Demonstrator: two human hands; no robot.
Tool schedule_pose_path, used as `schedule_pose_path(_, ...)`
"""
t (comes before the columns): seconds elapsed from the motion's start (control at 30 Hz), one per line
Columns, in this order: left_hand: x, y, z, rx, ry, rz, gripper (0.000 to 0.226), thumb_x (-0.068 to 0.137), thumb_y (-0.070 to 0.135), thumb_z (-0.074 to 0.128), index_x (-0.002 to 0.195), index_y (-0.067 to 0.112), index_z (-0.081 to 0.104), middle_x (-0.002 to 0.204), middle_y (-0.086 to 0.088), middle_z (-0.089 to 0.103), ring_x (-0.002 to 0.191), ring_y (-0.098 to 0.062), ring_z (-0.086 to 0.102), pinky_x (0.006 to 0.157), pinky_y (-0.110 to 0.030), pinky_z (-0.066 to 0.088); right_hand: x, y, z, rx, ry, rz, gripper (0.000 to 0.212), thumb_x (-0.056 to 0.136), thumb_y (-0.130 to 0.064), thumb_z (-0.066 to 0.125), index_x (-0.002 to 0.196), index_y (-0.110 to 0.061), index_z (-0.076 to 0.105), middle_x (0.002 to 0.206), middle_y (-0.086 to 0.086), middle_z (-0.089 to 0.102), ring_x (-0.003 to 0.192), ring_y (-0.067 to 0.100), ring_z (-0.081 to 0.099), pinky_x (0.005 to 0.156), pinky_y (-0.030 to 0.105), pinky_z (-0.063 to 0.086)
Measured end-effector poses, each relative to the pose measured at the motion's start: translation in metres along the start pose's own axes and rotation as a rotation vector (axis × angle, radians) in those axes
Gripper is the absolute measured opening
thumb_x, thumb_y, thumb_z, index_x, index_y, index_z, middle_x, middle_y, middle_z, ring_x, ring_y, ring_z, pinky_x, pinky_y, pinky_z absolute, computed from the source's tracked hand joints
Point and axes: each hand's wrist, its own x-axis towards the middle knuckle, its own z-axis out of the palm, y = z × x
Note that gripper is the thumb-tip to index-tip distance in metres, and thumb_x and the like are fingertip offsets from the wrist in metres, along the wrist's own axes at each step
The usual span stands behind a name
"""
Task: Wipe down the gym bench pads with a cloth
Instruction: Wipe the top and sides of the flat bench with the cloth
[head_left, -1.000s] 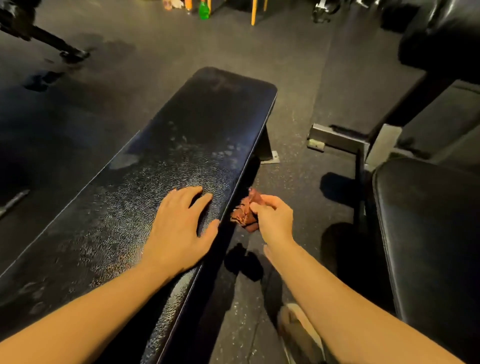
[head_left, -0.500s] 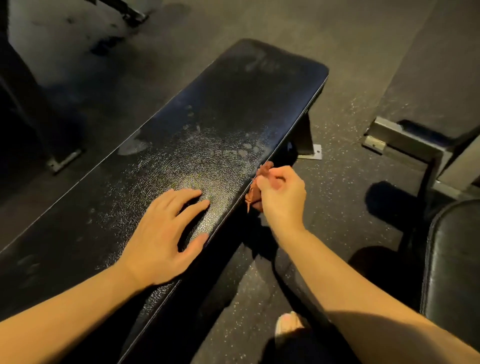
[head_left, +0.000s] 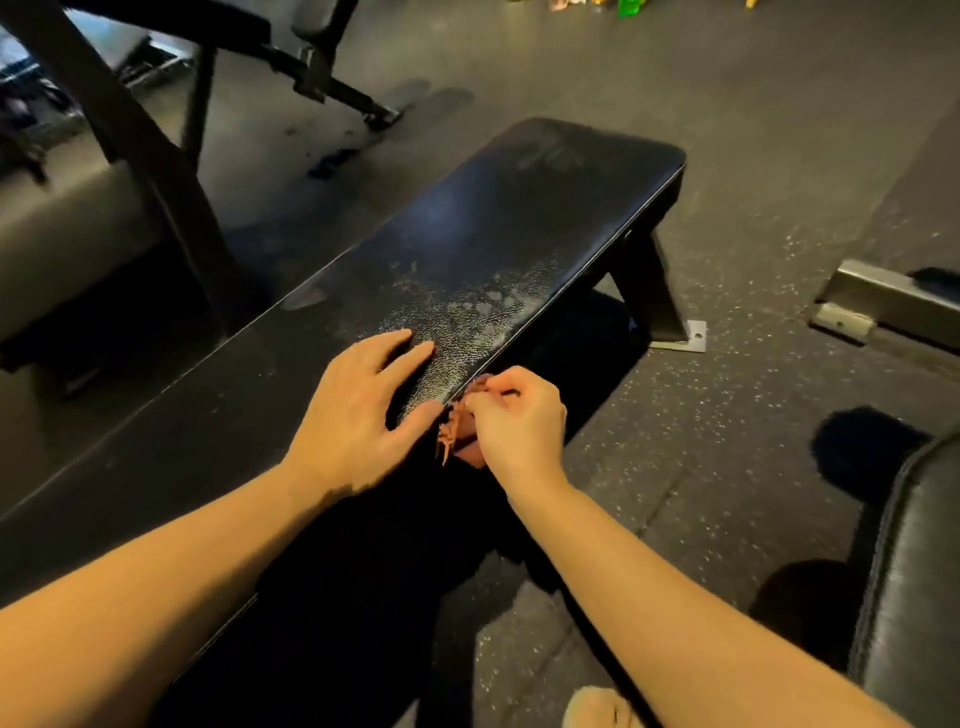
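Your left hand (head_left: 358, 410) lies flat on the bench pad (head_left: 519, 223), fingers spread, holding nothing. Your right hand (head_left: 519, 431) pinches the red cloth (head_left: 456, 434) in curled fingers at the pad's side edge. On top you see pale spots (head_left: 491, 304), so most wiping looks left to do.
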Motion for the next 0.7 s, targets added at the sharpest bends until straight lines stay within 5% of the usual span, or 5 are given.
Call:
schedule_pose_path(0.13,0.000,0.001,-0.003,0.007,-0.012,0.004,0.070,0.094,0.064,0.047,0.154,0.028,0.044,0.159,-0.001,0.041,0.146,-0.021,0.036,0.120,-0.046,0.029,0.055,-0.019,-0.020,0.029,0.248,-0.048,0.016,0.085,-0.011,0.061,0.073,-0.021,0.067,0.071,-0.001,0.070,0.069,0.019,0.069,0.053,0.032,0.058)
schedule_pose_path(0.23,0.002,0.000,0.001,-0.012,-0.004,0.000,0.070,0.093,0.064,0.047,0.154,0.029,0.045,0.158,-0.001,0.041,0.146,-0.022,0.037,0.120,-0.047,0.030,0.050,-0.008,-0.009,-0.062,0.296,-0.098,0.008,0.084,-0.015,0.057,0.077,-0.016,0.061,0.067,-0.001,0.066,0.070,0.025,0.065,0.067,0.047,0.057)
schedule_pose_path(0.43,0.000,-0.003,0.003,-0.040,0.017,0.019,0.066,0.095,0.061,0.046,0.152,0.028,0.047,0.157,-0.002,0.042,0.145,-0.023,0.038,0.119,-0.044,0.030,-0.033,0.038,0.025,-0.133,-0.143,-0.078,0.003,0.073,-0.020,0.056,0.073,-0.021,0.059,0.061,-0.001,0.065,0.065,0.027,0.066,0.068,0.047,0.058)
schedule_pose_path(0.6,0.002,-0.004,0.004,-0.053,0.014,-0.003,0.067,0.094,0.063,0.045,0.153,0.032,0.044,0.158,0.003,0.040,0.146,-0.020,0.035,0.120,-0.046,0.029,0.080,0.009,-0.009,-0.027,0.203,-0.067,0.011,0.072,-0.026,0.057,0.080,-0.027,0.065,0.068,0.001,0.071,0.069,0.027,0.071,0.065,0.051,0.061)
schedule_pose_path(0.7,0.002,-0.004,0.006,-0.053,0.021,-0.008,0.066,0.094,0.062,0.046,0.153,0.033,0.044,0.158,0.003,0.040,0.147,-0.019,0.035,0.120,-0.046,0.028,0.058,0.004,-0.002,-0.086,0.302,-0.155,0.004,0.081,-0.023,0.058,0.079,-0.020,0.058,0.068,0.001,0.067,0.075,0.032,0.064,0.074,0.045,0.055)
